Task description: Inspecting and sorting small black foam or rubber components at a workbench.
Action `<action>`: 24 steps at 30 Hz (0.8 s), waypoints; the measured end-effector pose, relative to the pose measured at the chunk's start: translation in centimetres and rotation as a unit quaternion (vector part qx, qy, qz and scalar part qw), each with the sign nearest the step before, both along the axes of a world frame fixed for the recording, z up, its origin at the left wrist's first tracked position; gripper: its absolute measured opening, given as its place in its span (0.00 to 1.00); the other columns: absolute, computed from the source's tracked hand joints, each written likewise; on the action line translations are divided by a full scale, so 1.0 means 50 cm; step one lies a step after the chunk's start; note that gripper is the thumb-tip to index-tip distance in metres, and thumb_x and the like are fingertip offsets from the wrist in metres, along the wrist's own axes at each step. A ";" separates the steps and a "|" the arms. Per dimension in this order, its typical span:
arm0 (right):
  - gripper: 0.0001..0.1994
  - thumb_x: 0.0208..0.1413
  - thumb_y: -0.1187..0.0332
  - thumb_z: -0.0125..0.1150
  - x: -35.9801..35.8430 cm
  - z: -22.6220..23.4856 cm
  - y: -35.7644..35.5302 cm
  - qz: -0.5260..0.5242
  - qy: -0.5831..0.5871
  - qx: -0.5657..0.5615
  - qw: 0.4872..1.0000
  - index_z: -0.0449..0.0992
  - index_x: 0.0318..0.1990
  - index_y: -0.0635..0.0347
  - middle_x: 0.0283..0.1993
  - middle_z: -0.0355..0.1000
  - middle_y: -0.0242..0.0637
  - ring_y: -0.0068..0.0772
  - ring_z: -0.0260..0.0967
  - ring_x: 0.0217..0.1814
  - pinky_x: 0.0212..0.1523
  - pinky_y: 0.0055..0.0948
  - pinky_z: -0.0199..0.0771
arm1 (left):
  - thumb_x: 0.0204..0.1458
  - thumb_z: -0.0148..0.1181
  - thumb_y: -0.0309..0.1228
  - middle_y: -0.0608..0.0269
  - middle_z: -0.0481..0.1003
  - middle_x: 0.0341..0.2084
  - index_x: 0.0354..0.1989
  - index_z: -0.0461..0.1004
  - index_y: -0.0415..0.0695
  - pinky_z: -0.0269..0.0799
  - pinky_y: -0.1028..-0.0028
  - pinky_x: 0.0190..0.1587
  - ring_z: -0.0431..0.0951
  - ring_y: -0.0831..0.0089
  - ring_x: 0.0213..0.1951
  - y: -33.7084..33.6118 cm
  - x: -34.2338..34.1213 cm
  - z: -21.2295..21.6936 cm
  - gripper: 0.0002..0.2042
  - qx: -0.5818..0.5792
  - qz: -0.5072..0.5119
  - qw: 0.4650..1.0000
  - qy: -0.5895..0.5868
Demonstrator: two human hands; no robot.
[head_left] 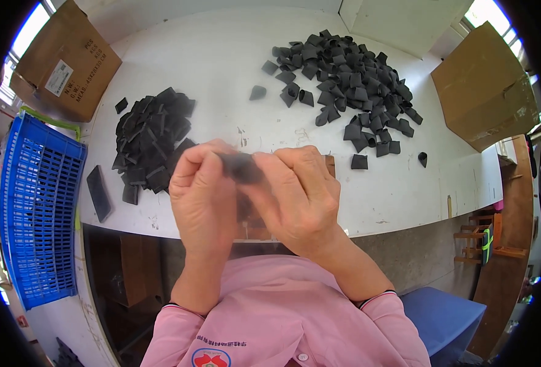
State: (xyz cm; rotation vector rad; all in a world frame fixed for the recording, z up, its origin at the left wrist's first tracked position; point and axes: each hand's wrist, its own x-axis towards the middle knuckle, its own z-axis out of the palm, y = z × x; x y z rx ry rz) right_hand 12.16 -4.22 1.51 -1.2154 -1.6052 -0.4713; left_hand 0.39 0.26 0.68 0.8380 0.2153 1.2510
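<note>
- Both left hand and right hand pinched closed on one blurred black piece, over near edge of white table.
- Flat pieces heaped toward left edge.
- Looped pieces heaped toward far right corner.

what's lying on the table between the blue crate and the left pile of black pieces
In the head view, a dark phone-like slab lies on the white tabletop between the blue crate and the black pile.

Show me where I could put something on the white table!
The white table is mostly bare between the heaped flat black pieces and the heaped black loops, and right of the right hand, nearer than the loops. Both heaps are crowded.
</note>
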 end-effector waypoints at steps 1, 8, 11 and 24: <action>0.16 0.33 0.72 0.63 0.001 0.002 0.000 -0.001 0.003 -0.003 1.000 0.70 0.33 0.67 0.28 0.63 0.36 0.32 0.63 0.24 0.21 0.24 0.65 | 0.53 0.50 0.27 0.60 0.70 0.32 0.34 0.70 0.39 0.62 0.70 0.44 0.68 0.71 0.38 -0.006 -0.002 0.006 0.05 -0.003 -0.001 1.000 0.003; 0.15 0.31 0.73 0.60 0.022 -0.004 -0.008 0.041 -0.012 -0.028 0.999 0.71 0.32 0.69 0.26 0.64 0.36 0.31 0.63 0.25 0.20 0.23 0.64 | 0.54 0.49 0.28 0.61 0.71 0.34 0.35 0.67 0.39 0.63 0.71 0.43 0.70 0.72 0.37 -0.029 -0.002 0.012 0.05 -0.108 0.016 0.994 -0.006; 0.18 0.35 0.67 0.64 0.017 0.011 -0.012 0.066 0.100 -0.067 0.991 0.72 0.36 0.67 0.29 0.66 0.36 0.32 0.64 0.26 0.22 0.24 0.66 | 0.53 0.50 0.27 0.61 0.70 0.32 0.32 0.67 0.39 0.63 0.75 0.41 0.69 0.74 0.35 -0.034 0.001 0.017 0.04 -0.112 0.054 0.992 0.039; 0.11 0.36 0.76 0.64 0.022 0.006 0.003 0.145 0.142 -0.137 0.970 0.74 0.32 0.65 0.27 0.69 0.36 0.31 0.65 0.24 0.21 0.23 0.65 | 0.50 0.51 0.22 0.58 0.69 0.28 0.25 0.67 0.37 0.59 0.78 0.41 0.65 0.77 0.32 -0.012 -0.025 0.002 0.03 0.004 0.132 0.986 0.104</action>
